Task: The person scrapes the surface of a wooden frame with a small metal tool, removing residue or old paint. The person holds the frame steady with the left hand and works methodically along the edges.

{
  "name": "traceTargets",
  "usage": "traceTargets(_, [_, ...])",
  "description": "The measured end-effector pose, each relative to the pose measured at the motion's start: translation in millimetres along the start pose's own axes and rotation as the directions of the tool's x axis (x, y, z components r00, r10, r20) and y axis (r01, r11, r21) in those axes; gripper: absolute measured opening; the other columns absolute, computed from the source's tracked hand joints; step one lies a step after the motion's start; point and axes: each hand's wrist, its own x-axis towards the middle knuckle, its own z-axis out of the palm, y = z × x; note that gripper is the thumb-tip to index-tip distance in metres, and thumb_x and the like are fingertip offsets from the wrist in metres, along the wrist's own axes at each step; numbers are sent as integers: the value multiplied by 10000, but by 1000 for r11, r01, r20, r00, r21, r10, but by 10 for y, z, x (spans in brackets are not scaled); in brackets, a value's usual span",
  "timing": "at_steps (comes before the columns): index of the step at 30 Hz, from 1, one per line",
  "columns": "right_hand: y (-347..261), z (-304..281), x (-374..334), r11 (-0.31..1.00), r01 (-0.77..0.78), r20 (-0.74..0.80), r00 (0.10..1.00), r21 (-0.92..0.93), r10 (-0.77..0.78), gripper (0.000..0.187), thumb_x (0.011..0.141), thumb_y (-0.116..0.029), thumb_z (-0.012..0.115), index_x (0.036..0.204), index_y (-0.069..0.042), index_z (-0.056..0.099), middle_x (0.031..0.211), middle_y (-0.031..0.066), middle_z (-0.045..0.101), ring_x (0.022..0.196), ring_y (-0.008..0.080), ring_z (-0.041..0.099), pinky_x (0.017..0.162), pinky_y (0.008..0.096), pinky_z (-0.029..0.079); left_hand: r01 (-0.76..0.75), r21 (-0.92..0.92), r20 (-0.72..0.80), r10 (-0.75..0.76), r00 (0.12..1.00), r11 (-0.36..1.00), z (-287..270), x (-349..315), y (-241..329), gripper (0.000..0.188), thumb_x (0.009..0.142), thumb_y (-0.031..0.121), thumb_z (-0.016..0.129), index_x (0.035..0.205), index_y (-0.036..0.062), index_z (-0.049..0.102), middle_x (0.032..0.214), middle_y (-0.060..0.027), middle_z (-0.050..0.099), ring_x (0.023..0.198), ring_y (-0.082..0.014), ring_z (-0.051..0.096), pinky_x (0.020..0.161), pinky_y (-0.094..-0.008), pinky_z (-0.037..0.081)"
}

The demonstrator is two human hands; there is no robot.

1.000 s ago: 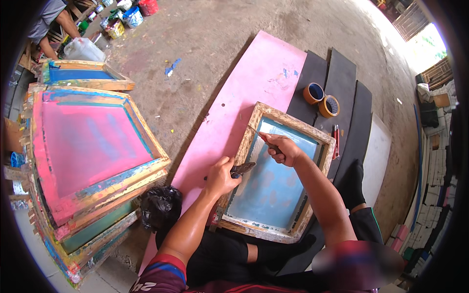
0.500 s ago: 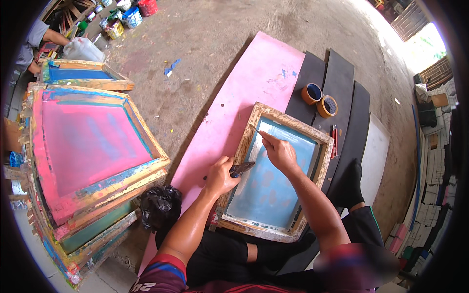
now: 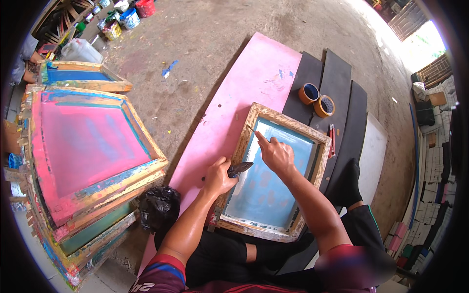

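Observation:
A wooden screen-printing frame (image 3: 321, 168) with blue mesh (image 3: 261, 195) lies in front of me over pink and black boards. My left hand (image 3: 219, 177) is closed around a pair of pliers (image 3: 241, 169), whose dark jaws point right over the frame's left side. My right hand (image 3: 277, 155) is above the mesh and grips a thin, slender tool (image 3: 251, 128), its index finger stretched along it. The tool's tip is at the inner edge of the frame's upper left side. The rest of the tool is hidden in my hand.
Two tape rolls (image 3: 324, 106) and a red cutter (image 3: 331, 140) lie beyond the frame on black boards. At left stand stacked screen frames (image 3: 97, 193), with a black plastic bag (image 3: 159, 207) beside them. Paint buckets (image 3: 130, 19) stand far left, near another person's arm (image 3: 30, 75).
My right index finger has straightened out along the thin tool, with its tip still at the frame's inner edge. The other person's hand has left the translucent jug. The whole view has shifted slightly.

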Motion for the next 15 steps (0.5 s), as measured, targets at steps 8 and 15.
traceTargets(8, [-358,-281,191,990,-114,286,949,-80,132,588,1059,-147,576,1634,-260,525,998,213,776,874,388,818,667,527,650,-26,42,20,25,999,999,49,-61,-106,561,699,154,920,1183,-72,748,1105,-221,728,995,-438,734,861,-510,611])
traceTargets(15, [-236,-285,53,972,-189,96,980,141,176,371,1111,-304,637,1474,-279,710,788,200,753,738,423,769,637,552,587,35,21,26,-36,999,999,-16,-3,27,421,708,158,949,1026,-49,767,1068,-242,716,1008,-456,722,879,-520,594])
